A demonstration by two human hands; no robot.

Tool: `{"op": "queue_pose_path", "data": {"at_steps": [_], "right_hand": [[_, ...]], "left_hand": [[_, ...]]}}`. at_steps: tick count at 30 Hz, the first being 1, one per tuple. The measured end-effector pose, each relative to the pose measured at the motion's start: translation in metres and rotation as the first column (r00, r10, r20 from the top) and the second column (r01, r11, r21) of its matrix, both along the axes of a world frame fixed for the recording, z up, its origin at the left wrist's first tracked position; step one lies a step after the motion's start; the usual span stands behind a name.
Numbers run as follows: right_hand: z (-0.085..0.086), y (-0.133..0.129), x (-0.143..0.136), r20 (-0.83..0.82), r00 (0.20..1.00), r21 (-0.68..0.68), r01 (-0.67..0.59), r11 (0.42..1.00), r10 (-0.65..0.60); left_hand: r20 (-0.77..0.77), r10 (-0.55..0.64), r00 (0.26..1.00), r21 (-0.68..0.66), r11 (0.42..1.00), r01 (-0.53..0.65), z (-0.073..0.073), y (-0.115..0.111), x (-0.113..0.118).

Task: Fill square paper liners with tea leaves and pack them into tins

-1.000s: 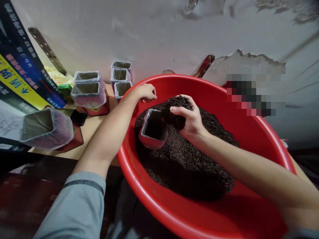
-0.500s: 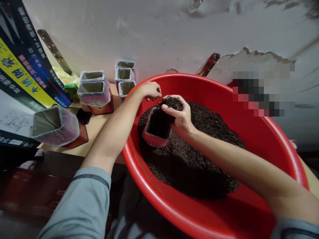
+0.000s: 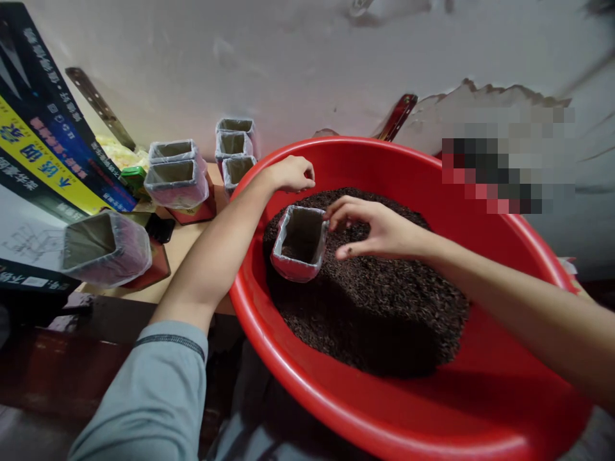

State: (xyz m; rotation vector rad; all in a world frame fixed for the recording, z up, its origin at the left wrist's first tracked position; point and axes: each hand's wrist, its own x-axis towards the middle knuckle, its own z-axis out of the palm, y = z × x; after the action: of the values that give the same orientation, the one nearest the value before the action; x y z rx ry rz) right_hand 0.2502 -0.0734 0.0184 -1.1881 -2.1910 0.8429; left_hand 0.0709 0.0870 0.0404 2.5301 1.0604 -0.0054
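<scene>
A small red box lined with clear plastic (image 3: 298, 266) stands with its mouth up in a heap of dark, dry loose bits like tea leaves (image 3: 398, 282). Some of the dark bits lie in its bottom. The heap fills much of a big red plastic tub (image 3: 269, 358). My right hand (image 3: 368, 224) is beside the box's right rim, thumb and fingers apart, with a dark speck on the thumb. My left hand (image 3: 293, 174) hovers behind the box near the tub's far left rim. Its fingers are curled in, and nothing shows in them.
Left of the tub, more plastic-lined boxes (image 3: 173, 176) stand on a wooden table (image 3: 204, 240), one near the front (image 3: 106, 246). A large printed carton (image 3: 57, 147) leans at far left. A wall (image 3: 298, 64) rises behind the tub.
My right hand held a heap of the dark bits over the box; now it is emptied, opened and shifted right. Dark bits now show inside the box. My left hand has barely moved.
</scene>
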Motion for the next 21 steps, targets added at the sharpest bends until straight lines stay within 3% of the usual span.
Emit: {"op": "queue_pose_path", "data": {"at_steps": [2,4,6,9,12,16,21], "right_hand": [[-0.015,-0.016,0.022,0.258,0.966,-0.073,0.025,0.997,-0.005],[-0.043,-0.033,0.035,0.445,0.895,-0.235,0.095,0.967,0.020],[-0.074,-0.048,0.036,0.546,0.834,-0.373,0.149,0.916,0.087],[-0.103,-0.061,0.023,0.591,0.792,-0.422,0.139,0.896,0.155],[-0.104,-0.064,0.011,0.591,0.787,-0.409,0.106,0.907,0.175],[-0.092,-0.064,0.006,0.587,0.791,-0.389,0.091,0.917,0.171],[-0.095,-0.070,0.003,0.552,0.823,-0.383,0.112,0.917,0.130]], "left_hand": [[0.017,-0.022,1.000,0.031,0.999,0.022,0.004,-0.006,0.001],[0.015,-0.072,0.997,0.006,0.997,0.072,0.005,-0.010,0.002],[0.018,-0.155,0.988,-0.071,0.985,0.156,0.005,-0.013,0.003],[0.016,-0.302,0.953,-0.200,0.933,0.299,0.003,-0.014,0.003],[-0.088,-0.378,0.922,-0.253,0.903,0.346,-0.002,-0.019,0.007],[-0.268,-0.342,0.901,-0.114,0.940,0.323,-0.012,-0.027,0.017],[-0.230,-0.306,0.924,-0.089,0.952,0.293,-0.026,-0.022,0.025]]}}
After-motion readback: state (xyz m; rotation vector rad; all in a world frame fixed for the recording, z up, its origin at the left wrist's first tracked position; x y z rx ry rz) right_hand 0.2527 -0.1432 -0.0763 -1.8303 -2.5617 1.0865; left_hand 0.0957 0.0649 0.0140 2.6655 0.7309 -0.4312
